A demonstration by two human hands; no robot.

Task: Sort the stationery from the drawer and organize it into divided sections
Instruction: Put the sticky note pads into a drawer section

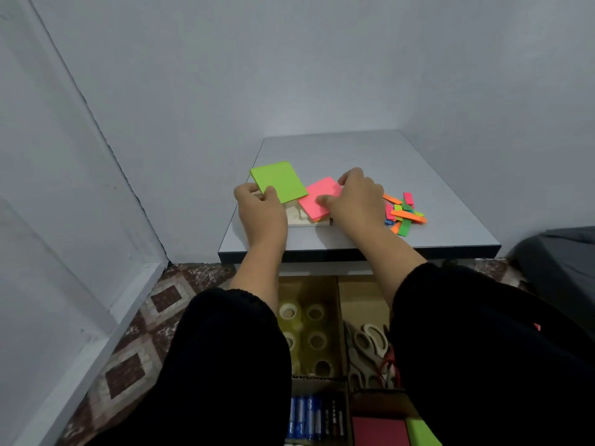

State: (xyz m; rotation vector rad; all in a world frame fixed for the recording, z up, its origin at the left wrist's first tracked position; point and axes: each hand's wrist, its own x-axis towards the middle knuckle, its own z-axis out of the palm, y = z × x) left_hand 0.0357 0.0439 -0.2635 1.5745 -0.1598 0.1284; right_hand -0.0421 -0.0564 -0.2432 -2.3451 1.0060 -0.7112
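On the grey table top (pixel 370 156), my left hand (pixel 260 207) pinches the near corner of a green sticky-note pad (pixel 279 181), thumb on top. My right hand (pixel 355 196) grips a pink sticky-note pad (pixel 318 196) by its right side, thumb on its face. Both pads lie over a pale wooden piece (pixel 304 218) near the table's front edge. Below the table, a divided drawer (pixel 339 304) is open between my arms.
A heap of small coloured sticky flags (pixel 404 214) lies right of my right hand. The drawer sections hold tape rolls (pixel 309 329), scissors (pixel 370 344), blue and black pens or markers (pixel 314 416), and red (pixel 380 431) and green (pixel 420 431) pads. A wall stands close on the left.
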